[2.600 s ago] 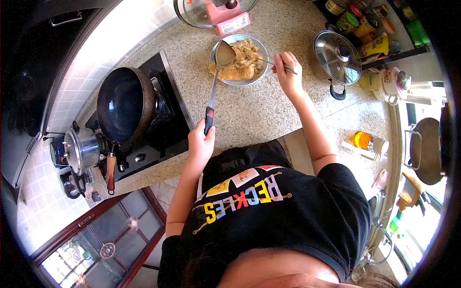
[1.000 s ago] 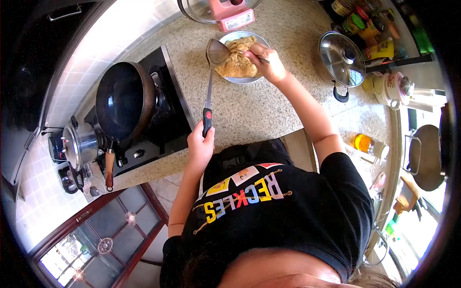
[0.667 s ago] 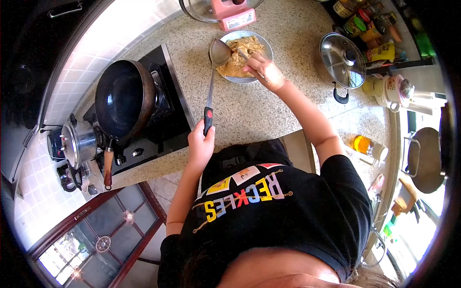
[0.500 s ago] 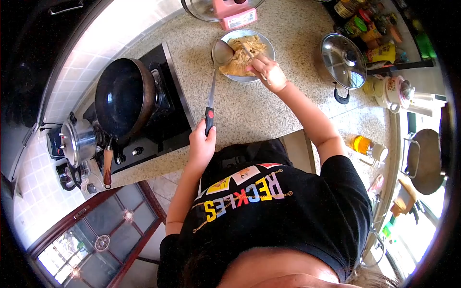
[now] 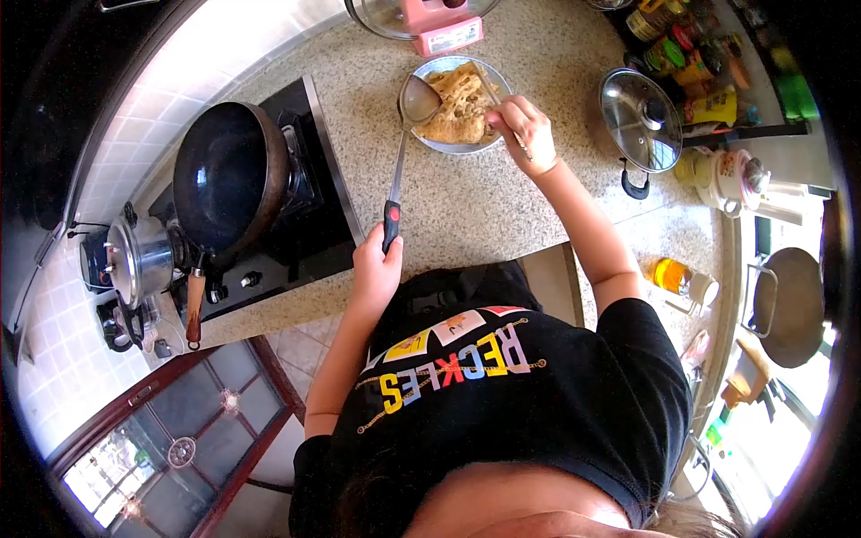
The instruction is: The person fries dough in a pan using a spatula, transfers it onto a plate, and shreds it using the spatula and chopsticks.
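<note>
My left hand is closed round the black handle of a long ladle. The ladle's bowl rests over the left side of a plate on the counter. On that plate lies a heap of golden-brown food, torn and folded. Pinched in my right hand is a thin pair of chopsticks, whose tips lie over the upper right of the food. That hand is at the plate's right edge.
A black wok stands on the stove at the left, beside a pressure cooker. A lidded pot is on the right, with an oil bottle below it. Behind the plate stands a pink object.
My right hand has moved rightwards from over the food to the plate's edge, with the chopsticks still held. The food is shifted and looks more pulled open. My left hand stays on the ladle.
</note>
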The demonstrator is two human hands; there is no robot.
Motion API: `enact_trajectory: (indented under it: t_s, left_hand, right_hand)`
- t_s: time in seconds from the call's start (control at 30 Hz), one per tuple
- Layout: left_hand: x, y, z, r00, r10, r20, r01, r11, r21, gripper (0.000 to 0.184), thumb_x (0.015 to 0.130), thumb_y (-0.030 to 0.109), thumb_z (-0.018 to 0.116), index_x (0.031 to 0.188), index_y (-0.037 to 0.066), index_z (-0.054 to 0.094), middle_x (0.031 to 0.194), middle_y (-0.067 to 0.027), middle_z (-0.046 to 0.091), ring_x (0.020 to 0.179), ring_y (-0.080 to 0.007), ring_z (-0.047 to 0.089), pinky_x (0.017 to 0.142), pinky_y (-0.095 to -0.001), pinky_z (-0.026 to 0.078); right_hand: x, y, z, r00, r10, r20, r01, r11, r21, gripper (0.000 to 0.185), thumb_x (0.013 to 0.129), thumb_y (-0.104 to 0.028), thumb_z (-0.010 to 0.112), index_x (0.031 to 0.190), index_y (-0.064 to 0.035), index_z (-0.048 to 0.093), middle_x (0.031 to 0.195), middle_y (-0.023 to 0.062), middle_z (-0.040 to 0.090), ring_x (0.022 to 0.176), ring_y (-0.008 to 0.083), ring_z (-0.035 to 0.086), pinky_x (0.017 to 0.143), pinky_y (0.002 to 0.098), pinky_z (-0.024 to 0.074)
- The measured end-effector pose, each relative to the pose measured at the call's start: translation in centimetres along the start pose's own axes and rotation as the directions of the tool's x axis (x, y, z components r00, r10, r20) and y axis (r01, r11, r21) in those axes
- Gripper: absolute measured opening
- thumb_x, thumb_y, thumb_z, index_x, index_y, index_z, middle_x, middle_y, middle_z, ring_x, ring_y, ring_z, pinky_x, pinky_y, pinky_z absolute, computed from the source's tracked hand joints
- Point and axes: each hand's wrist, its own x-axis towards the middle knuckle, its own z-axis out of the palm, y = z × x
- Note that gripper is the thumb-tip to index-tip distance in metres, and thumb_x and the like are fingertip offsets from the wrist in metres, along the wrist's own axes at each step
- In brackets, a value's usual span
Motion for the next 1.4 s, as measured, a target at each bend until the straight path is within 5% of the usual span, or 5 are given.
enact_trajectory:
  t_s: [0.7, 1.03, 1.3, 1.37, 1.4]
  left_hand:
    - [-0.7, 3.8, -0.7, 0.988, -0.135, 0.081, 0.157, 0.868, -0.471, 0.012, 0.094, 0.009, 0.053, 0.102, 0.001, 0.055, 0.065, 0.0006, 0.05, 0.044, -0.0053, 0.044, 0.038, -0.021, 0.034]
    - [1.2, 4.2, 0.9, 0.977, -0.15, 0.154, 0.197, 0.914, -0.356, 0.021, 0.091, 0.006, 0.056, 0.11, -0.001, 0.056, 0.059, 0.0025, 0.049, 0.044, -0.0054, 0.046, 0.04, -0.0226, 0.037]
    - [1.6, 4.2, 0.5, 0.943, -0.228, 0.242, 0.308, 0.873, -0.377, 0.007, 0.092, 0.009, 0.054, 0.091, 0.002, 0.055, 0.061, 0.0, 0.052, 0.042, -0.0067, 0.048, 0.038, -0.0228, 0.038]
    - [1.8, 4.2, 0.4, 0.944, -0.224, 0.243, 0.304, 0.876, -0.373, 0.007, 0.092, 0.009, 0.054, 0.09, 0.003, 0.054, 0.061, 0.0, 0.052, 0.042, -0.0068, 0.048, 0.037, -0.0228, 0.038]
    - [1.7, 4.1, 0.4, 0.944, -0.218, 0.248, 0.3, 0.879, -0.37, 0.008, 0.092, 0.009, 0.054, 0.088, 0.003, 0.054, 0.061, 0.0, 0.052, 0.042, -0.0068, 0.048, 0.037, -0.0229, 0.038]
  right_hand:
    - [-0.3, -1.0, -0.4, 0.976, 0.211, -0.056, -0.206, 0.975, 0.08, 0.012, 0.086, -0.013, 0.066, 0.081, -0.0035, 0.06, 0.078, 0.012, 0.059, 0.069, 0.0292, 0.061, 0.06, 0.0359, 0.049]
    - [-2.0, 1.6, 1.2, 0.96, 0.279, 0.016, -0.28, 0.956, 0.091, 0.012, 0.087, -0.014, 0.065, 0.084, -0.0034, 0.061, 0.082, 0.0129, 0.059, 0.072, 0.0317, 0.061, 0.062, 0.0379, 0.0492]
    - [-2.8, 2.4, 2.2, 0.984, 0.13, 0.12, -0.148, 0.976, 0.16, 0.01, 0.087, -0.01, 0.064, 0.086, -0.0015, 0.059, 0.087, 0.0139, 0.058, 0.075, 0.0309, 0.059, 0.065, 0.0365, 0.0481]
    - [-2.7, 3.0, 2.6, 0.956, 0.294, -0.003, -0.294, 0.955, 0.023, 0.014, 0.092, -0.012, 0.059, 0.082, -0.0015, 0.058, 0.073, 0.0127, 0.058, 0.073, 0.0259, 0.063, 0.067, 0.0334, 0.0513]
    - [-2.9, 3.6, 3.5, 0.848, 0.525, -0.069, -0.465, 0.801, 0.377, 0.018, 0.093, -0.014, 0.058, 0.079, -0.0012, 0.059, 0.076, 0.0101, 0.06, 0.071, 0.0221, 0.064, 0.066, 0.0308, 0.0528]
